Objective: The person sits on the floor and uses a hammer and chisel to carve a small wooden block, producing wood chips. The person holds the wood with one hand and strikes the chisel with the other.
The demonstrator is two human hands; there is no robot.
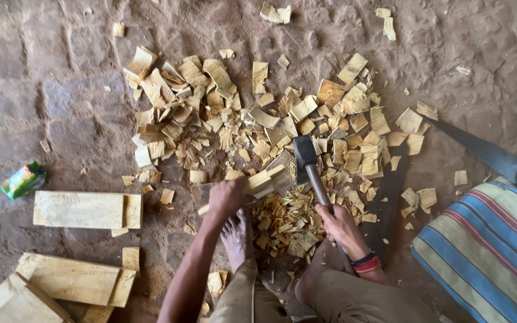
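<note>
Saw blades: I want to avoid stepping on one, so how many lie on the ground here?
2. One saw blade lies at the right, running toward the striped cloth. A darker saw blade lies beside the right hand, partly under wood chips; others may be buried.

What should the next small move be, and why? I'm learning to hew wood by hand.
Probably a short downward chop: the right hand holds the hatchet raised just beside the wooden piece, which the left hand steadies over the chip pile.
</note>
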